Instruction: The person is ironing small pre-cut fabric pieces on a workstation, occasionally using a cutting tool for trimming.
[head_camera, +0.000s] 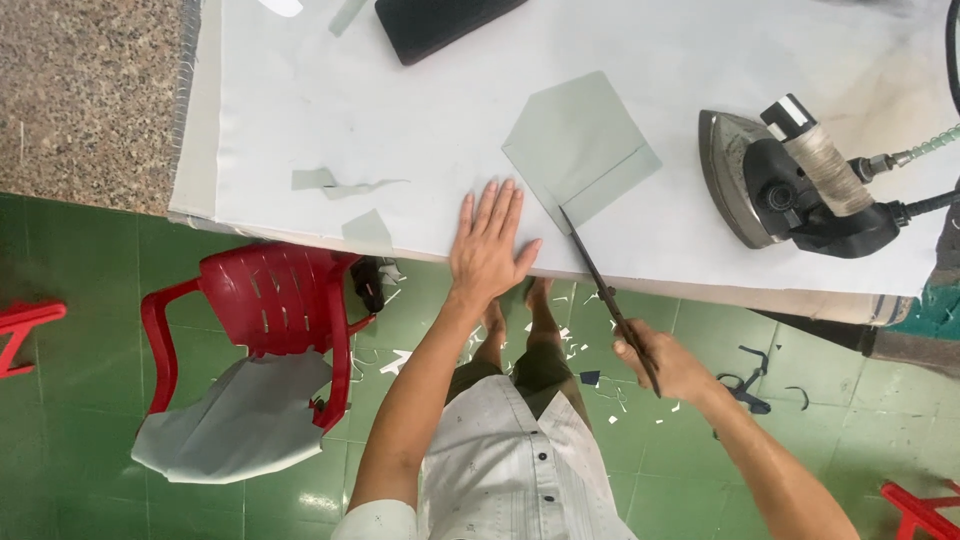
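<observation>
1. Head view, centre of the frame: our left hand (490, 245) lies open and flat, fingers spread, palm down on the white counter (400, 110) right at its near edge, gripping nothing.
2. Lower right of centre: our right hand (660, 365) is closed around the handles of a pair of long dark scissors (605, 295), held off the counter edge above the floor.
3. The scissor blades slant up and left, and their tip reaches the lower edge of the pale grey-green fabric piece (580, 145), which lies flat on the counter just right of our left hand, house-shaped with a point toward the top.
4. Right side of the frame: a steam iron (770, 190) rests on the counter, its handle wrapped in cloth, with hoses running off to the right.
5. Top centre: a dark flat object (440, 22) lies partly out of frame.
6. Left of our left hand: small fabric scraps (335, 182) sit on the counter.
7. Lower left: a red plastic chair (275, 310) stands on the green tiled floor (80, 350), with grey cloth (235, 425) draped on its seat; paper-like snippets litter the floor near our feet.
</observation>
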